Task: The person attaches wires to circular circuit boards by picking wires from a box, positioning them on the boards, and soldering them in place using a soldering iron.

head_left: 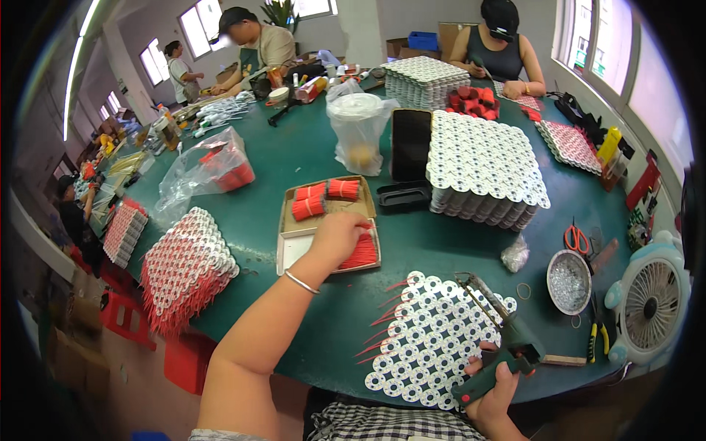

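Note:
My left hand [341, 237], with a silver bangle on its wrist, reaches into a shallow cardboard box [294, 248]. Its fingers are pinched at the loose red wires [360, 254] in the box's right part; the fingertips are partly hidden. Bundled red wires [309, 206] lie in the far part of that box. My right hand [494, 395] is wrapped round the grip of a green soldering gun [519, 339], whose metal tip points away to the upper left. Beneath it lies a sheet of round white circuit boards [423, 331], with red wires sticking out along its left edge.
Wired board sheets [187, 257] are stacked at left; bare ones [482, 158] stand behind a phone [411, 145]. A metal bowl [568, 281], orange-handled scissors [576, 239], pliers [597, 339] and a fan [651, 305] are on the right. Co-workers [501, 55] sit across the green table.

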The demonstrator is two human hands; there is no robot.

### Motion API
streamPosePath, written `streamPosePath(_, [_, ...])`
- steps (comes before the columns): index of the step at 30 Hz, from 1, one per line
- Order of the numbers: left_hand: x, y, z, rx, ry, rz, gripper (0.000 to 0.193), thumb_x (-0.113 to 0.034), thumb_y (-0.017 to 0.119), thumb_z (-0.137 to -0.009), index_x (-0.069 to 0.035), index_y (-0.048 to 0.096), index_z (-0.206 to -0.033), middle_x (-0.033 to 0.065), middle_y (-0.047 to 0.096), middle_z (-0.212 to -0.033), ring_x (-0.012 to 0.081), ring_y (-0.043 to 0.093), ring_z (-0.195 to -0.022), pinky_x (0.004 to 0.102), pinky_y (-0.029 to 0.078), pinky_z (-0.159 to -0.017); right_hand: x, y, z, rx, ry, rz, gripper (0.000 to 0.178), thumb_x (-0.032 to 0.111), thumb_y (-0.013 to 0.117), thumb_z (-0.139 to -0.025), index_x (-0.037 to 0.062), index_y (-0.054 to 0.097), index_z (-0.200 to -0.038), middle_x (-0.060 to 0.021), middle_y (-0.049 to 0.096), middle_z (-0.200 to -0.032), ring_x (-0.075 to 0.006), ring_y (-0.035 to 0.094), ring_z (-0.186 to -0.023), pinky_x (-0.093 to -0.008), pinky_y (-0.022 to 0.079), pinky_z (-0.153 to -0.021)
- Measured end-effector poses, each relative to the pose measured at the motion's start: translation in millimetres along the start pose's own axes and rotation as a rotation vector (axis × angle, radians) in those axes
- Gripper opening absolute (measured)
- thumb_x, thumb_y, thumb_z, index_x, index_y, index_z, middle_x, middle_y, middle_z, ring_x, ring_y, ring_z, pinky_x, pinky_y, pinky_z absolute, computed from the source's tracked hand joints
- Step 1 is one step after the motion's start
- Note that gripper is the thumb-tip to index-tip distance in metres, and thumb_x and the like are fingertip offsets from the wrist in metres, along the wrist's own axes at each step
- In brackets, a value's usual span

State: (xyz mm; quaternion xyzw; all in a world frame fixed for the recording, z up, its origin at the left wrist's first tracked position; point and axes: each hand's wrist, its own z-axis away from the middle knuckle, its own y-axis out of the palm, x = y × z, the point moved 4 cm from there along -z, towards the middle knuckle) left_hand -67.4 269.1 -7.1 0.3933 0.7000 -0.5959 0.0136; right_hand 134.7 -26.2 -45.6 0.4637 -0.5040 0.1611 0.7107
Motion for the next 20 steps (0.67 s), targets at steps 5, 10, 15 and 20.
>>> streamPosePath(5, [-3.1,0.5,-1.1,0.030,-0.014,-0.061,0.015,-0.010,0.058,-0.074,-0.006,0.067,-0.086,0.0172,0.062,-0.082,0.0326,0.059,-0.079,0.0399,0.046,-0.073,-2.5,-2.2,-0.6,0.012,0.003,-0.018,0.048,0.026,0.048,-0.083,0.0045,0.030,-0.122,-0.0182,0.050,-0.106,-0.0189,0.055,-0.065,-0.0368,0.046,-0.074])
streamPosePath(10, [-12.3,2.5,1.0,0.095,0.139,-0.412,0.016,-0.011,0.059,-0.075,-0.006,0.067,-0.088,0.0163,0.061,-0.082,0.0315,0.058,-0.081,0.0382,0.045,-0.074,3.3,1.3,5.5,-0.036,0.023,-0.026,0.048,0.024,0.048,-0.083,0.0060,0.029,-0.123,-0.0179,0.050,-0.105,-0.0188,0.055,-0.063,-0.0364,0.046,-0.074])
streamPosePath(15, [-6.1,-8.3,5.7,-0.024,0.126,-0.318,0.015,-0.010,0.057,-0.077,-0.004,0.065,-0.087,0.0154,0.063,-0.083,0.0286,0.059,-0.077,0.0359,0.046,-0.071,1.3,-0.2,4.9,-0.011,0.018,-0.031,0.047,0.025,0.048,-0.083,0.0056,0.030,-0.122,-0.0177,0.050,-0.105,-0.0183,0.055,-0.063,-0.0361,0.046,-0.074])
streamPosePath(20, [-2.0,-33.8,38.5,-0.097,-0.224,0.474,0.019,-0.009,0.049,-0.086,-0.002,0.057,-0.102,0.0050,0.065,-0.085,0.0086,0.059,-0.077,0.0205,0.044,-0.063,-4.9,-6.3,3.4,0.015,0.023,-0.007,0.046,0.026,0.049,-0.083,0.0069,0.031,-0.121,-0.0176,0.050,-0.106,-0.0182,0.055,-0.063,-0.0359,0.046,-0.075])
